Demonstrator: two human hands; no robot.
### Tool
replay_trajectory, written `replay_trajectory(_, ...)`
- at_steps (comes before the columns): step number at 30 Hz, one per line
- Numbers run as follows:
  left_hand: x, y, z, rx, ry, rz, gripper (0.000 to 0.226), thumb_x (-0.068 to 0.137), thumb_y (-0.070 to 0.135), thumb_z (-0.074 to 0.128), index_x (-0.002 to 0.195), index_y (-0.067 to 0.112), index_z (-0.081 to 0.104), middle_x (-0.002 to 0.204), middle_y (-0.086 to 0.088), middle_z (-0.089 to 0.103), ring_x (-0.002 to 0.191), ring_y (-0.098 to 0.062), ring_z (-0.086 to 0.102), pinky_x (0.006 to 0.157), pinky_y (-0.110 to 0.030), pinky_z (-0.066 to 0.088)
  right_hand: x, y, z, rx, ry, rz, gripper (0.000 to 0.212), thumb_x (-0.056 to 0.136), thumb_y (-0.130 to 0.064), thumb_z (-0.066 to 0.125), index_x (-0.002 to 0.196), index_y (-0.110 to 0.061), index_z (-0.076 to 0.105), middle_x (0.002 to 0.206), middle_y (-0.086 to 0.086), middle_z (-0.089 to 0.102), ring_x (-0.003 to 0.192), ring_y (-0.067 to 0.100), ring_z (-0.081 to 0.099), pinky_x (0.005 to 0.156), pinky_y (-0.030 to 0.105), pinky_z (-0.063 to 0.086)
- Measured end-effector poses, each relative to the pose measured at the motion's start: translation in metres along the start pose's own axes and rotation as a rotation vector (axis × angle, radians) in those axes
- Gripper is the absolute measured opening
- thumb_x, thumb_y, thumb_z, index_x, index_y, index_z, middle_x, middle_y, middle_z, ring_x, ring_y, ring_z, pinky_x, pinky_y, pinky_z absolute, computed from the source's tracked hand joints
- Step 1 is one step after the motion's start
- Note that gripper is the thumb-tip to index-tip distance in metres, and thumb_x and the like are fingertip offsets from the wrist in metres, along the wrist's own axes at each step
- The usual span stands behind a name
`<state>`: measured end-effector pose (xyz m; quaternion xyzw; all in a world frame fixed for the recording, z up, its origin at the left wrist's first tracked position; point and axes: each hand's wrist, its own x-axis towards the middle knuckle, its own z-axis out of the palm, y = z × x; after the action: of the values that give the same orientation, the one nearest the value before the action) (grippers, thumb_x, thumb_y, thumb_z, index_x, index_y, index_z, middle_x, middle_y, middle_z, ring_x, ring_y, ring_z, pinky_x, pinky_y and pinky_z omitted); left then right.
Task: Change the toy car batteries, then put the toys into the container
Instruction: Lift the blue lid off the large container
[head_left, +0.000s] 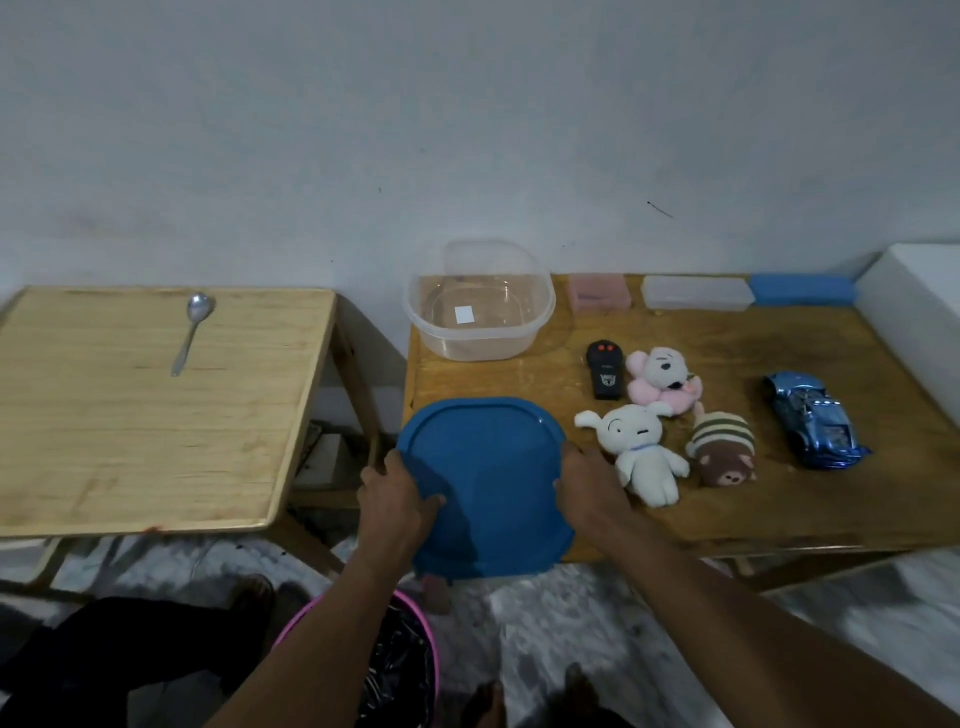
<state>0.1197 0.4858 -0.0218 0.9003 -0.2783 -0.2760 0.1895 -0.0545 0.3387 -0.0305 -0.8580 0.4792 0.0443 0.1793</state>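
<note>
Head view: left hand (393, 493) and right hand (588, 483) grip the blue lid (485, 462), container (480, 343) behind it, white plush (640, 454) beside it.

Head view, sole camera, wide-angle. Position: worn at head height above the near edge of a brown wooden tabletop (753, 499). Facing: forward and steeply down. Range: close; blue rounded plastic lid (483, 467) at frame centre. Coverage: pale wooden side tabletop (130, 431) left, grey-white wall (467, 130) across the upper third, mottled grey floor (597, 623) along the bottom.
</note>
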Motion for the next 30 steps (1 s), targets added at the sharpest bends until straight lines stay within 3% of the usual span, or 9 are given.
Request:
replay_trajectory(3, -0.003, 0.003, -0.001, 0.057, 0.018, -0.023, 0.079, 0.082, 0.043, 0.07, 0.139, 0.011, 0.027, 0.133, -0.021, 0.036, 0.121, -0.042, 0.043, 0.099, -0.051, 0.044, -0.001, 0.0, -0.005, -0.029, 0.003, -0.032, 0.028, 0.093, -0.013, 0.053, 0.12, -0.006, 0.05, 0.117, 0.015, 0.056, 0.1, 0.026, 0.059, 0.08, 0.034, 0.05)
replay_trajectory(6, -0.012, 0.016, -0.005, 0.135, 0.177, -0.001, 0.069, 0.086, 0.047, 0.061, 0.137, 0.011, 0.031, 0.13, -0.018, 0.039, 0.12, -0.039, 0.044, 0.094, -0.051, 0.044, 0.0, -0.001, -0.016, -0.061, 0.075, -0.104, 0.025, 0.096, -0.023, 0.049, 0.116, -0.009, 0.054, 0.114, 0.012, 0.061, 0.101, 0.024, 0.059, 0.083, 0.034, 0.051)
replay_trajectory(9, -0.013, 0.039, -0.007, 0.151, 0.248, 0.213, 0.057, 0.088, 0.04, 0.058, 0.135, 0.014, 0.039, 0.127, -0.017, 0.045, 0.114, -0.036, 0.05, 0.089, -0.048, 0.049, 0.004, -0.002, -0.036, 0.001, 0.176, -0.134, 0.022, 0.097, -0.026, 0.047, 0.107, -0.009, 0.056, 0.107, 0.011, 0.061, 0.097, 0.027, 0.06, 0.076, 0.034, 0.047)
replay_trajectory(14, -0.006, 0.109, 0.0, 0.143, 0.222, 0.529, 0.054, 0.092, 0.033, 0.056, 0.14, 0.016, 0.039, 0.133, -0.012, 0.045, 0.119, -0.028, 0.047, 0.093, -0.04, 0.049, 0.023, 0.028, -0.082, 0.008, 0.298, -0.134, 0.015, 0.091, -0.019, 0.053, 0.101, -0.01, 0.059, 0.104, 0.009, 0.061, 0.092, 0.026, 0.06, 0.068, 0.031, 0.042)
replay_trajectory(18, 0.006, 0.169, 0.013, 0.229, 0.167, 0.667, 0.055, 0.092, 0.034, 0.057, 0.141, 0.02, 0.037, 0.138, -0.012, 0.042, 0.123, -0.027, 0.045, 0.098, -0.036, 0.046, 0.045, 0.075, -0.113, -0.008, 0.271, -0.103, 0.027, 0.092, -0.029, 0.047, 0.114, -0.017, 0.057, 0.114, 0.003, 0.056, 0.106, 0.023, 0.054, 0.084, 0.036, 0.048)
replay_trajectory(20, 0.015, 0.196, 0.024, 0.278, 0.164, 0.693, 0.054, 0.092, 0.031, 0.058, 0.141, 0.02, 0.037, 0.139, -0.011, 0.041, 0.124, -0.026, 0.045, 0.098, -0.036, 0.047, 0.057, 0.099, -0.123, -0.039, 0.191, -0.115, 0.032, 0.091, -0.037, 0.04, 0.117, -0.022, 0.052, 0.118, 0.001, 0.051, 0.11, 0.025, 0.053, 0.086, 0.04, 0.049)
replay_trajectory(24, 0.032, 0.237, 0.051, 0.319, 0.123, 0.657, 0.049, 0.092, 0.027, 0.055, 0.138, 0.021, 0.04, 0.137, -0.01, 0.042, 0.122, -0.027, 0.045, 0.094, -0.037, 0.049, 0.079, 0.141, -0.135, -0.068, 0.145, -0.095, 0.039, 0.093, -0.034, 0.051, 0.13, -0.021, 0.045, 0.129, 0.007, 0.044, 0.115, 0.029, 0.047, 0.09, 0.039, 0.045)
replay_trajectory(30, 0.05, 0.268, 0.083, 0.353, 0.049, 0.54, 0.048, 0.09, 0.025, 0.057, 0.135, 0.023, 0.039, 0.134, -0.011, 0.039, 0.119, -0.032, 0.045, 0.092, -0.04, 0.049, 0.109, 0.168, -0.136, -0.13, -0.011, -0.169, 0.053, 0.086, -0.049, 0.052, 0.133, -0.03, 0.037, 0.13, 0.006, 0.041, 0.111, 0.031, 0.051, 0.087, 0.045, 0.049)
